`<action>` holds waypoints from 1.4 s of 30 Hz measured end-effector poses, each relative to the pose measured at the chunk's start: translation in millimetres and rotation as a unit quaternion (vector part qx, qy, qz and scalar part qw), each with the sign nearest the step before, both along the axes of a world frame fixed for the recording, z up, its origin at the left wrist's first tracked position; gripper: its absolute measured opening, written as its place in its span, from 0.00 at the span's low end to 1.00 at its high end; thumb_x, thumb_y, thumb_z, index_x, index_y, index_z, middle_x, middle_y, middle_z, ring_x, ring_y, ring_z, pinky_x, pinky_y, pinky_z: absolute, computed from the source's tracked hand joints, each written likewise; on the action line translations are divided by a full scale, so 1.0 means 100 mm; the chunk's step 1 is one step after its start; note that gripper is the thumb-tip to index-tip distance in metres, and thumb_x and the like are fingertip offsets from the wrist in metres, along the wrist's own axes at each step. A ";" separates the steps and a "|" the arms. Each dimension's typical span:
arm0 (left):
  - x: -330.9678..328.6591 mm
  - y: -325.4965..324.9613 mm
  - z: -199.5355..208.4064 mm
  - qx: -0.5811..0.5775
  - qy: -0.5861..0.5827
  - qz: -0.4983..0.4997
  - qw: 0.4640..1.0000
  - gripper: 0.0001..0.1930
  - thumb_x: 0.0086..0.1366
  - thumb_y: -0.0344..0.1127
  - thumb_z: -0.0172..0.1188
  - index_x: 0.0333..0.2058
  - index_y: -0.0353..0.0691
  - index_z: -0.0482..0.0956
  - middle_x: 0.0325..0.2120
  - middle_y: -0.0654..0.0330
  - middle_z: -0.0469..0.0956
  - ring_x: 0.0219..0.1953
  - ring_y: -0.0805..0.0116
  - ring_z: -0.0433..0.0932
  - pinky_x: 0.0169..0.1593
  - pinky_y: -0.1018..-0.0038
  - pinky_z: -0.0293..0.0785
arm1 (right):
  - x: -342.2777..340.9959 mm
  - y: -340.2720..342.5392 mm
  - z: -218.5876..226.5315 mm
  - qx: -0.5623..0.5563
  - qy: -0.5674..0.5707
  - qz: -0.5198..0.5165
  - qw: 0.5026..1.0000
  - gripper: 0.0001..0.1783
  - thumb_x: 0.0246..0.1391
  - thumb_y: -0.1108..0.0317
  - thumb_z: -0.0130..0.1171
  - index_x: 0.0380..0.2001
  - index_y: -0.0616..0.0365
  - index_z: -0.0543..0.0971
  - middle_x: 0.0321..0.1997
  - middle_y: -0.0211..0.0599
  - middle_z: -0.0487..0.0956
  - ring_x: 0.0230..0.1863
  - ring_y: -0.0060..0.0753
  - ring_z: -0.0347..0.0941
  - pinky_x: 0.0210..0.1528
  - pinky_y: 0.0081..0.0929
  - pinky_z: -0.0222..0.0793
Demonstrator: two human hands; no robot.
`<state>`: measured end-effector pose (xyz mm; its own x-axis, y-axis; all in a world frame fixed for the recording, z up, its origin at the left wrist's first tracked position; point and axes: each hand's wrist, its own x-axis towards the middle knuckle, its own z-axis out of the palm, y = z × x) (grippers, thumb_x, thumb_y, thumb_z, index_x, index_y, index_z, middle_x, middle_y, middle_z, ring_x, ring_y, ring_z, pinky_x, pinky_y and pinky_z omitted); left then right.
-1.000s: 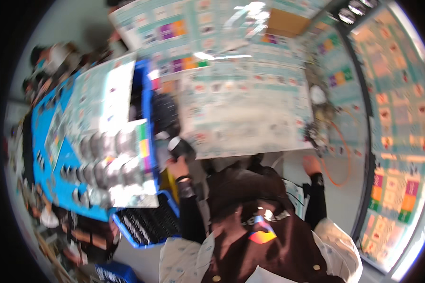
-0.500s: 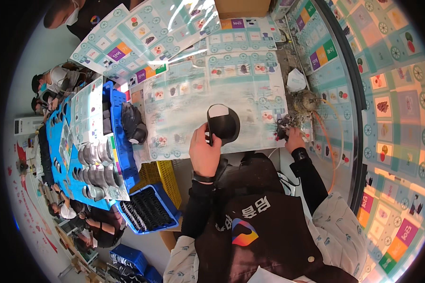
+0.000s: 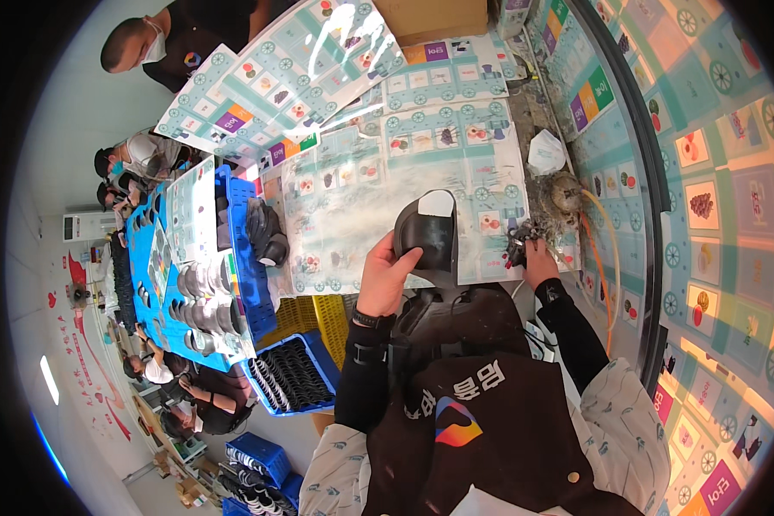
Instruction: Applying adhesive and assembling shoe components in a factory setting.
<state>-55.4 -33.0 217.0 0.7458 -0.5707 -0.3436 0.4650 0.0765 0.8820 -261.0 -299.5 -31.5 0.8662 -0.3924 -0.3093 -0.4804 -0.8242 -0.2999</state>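
Note:
My left hand (image 3: 383, 277) grips a glossy black curved shell (image 3: 428, 236) with a white patch at its upper end. The thumb lies across its face and the fingers go behind it, out of sight. The shell is held over the near edge of the paper-covered table (image 3: 344, 232). Farther right, my right hand (image 3: 539, 265) rests with its fingers against a dark, ragged clump (image 3: 521, 244) at the table's corner. What those fingers hold, if anything, cannot be made out.
Left of the table top stand a blue crate (image 3: 242, 258) and a pile of black pieces (image 3: 267, 232). Below is another blue crate (image 3: 294, 374) of black parts. A crumpled white mask-like item (image 3: 546, 153) and an orange hose (image 3: 599, 258) lie right. Co-workers sit at left.
The black shell has turned in my left hand, and the thumb now lies over its face. My right hand stays by the dark clump. The whole view has shifted slightly.

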 end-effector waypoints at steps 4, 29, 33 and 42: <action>0.02 -0.11 -0.14 0.022 -0.012 -0.001 1.000 0.18 0.67 0.20 0.56 0.56 0.29 0.74 0.49 0.57 0.81 0.49 0.71 0.79 0.54 0.74 0.75 | -0.02 -0.03 0.10 0.006 0.013 -0.028 0.999 0.38 0.41 0.75 0.68 0.57 0.57 0.64 0.58 0.51 0.64 0.53 0.57 0.73 0.49 0.43 0.76; 0.55 -0.14 -2.75 0.360 -0.211 -0.127 0.900 0.17 0.67 0.38 0.58 0.49 0.34 0.82 0.36 0.55 0.85 0.32 0.66 0.85 0.35 0.72 0.80 | 1.04 0.44 1.22 0.246 -0.084 -0.136 0.956 0.15 0.48 0.66 0.54 0.39 0.56 0.80 0.35 0.56 0.81 0.42 0.63 0.76 0.44 0.51 0.71; 0.57 -0.17 -2.69 0.337 -0.188 -0.140 0.912 0.17 0.67 0.38 0.57 0.48 0.34 0.82 0.35 0.55 0.85 0.31 0.67 0.85 0.35 0.72 0.79 | 1.01 0.42 1.16 0.268 -0.068 -0.055 0.960 0.14 0.47 0.67 0.53 0.38 0.56 0.78 0.34 0.57 0.80 0.41 0.65 0.76 0.44 0.53 0.70; 0.59 -0.23 -2.56 0.280 -0.120 -0.147 0.941 0.15 0.66 0.38 0.58 0.46 0.35 0.83 0.33 0.54 0.86 0.32 0.64 0.86 0.40 0.69 0.80 | 1.00 0.42 1.32 0.241 -0.002 -0.048 0.969 0.24 0.44 0.67 0.58 0.48 0.59 0.81 0.39 0.55 0.82 0.44 0.59 0.78 0.47 0.43 0.74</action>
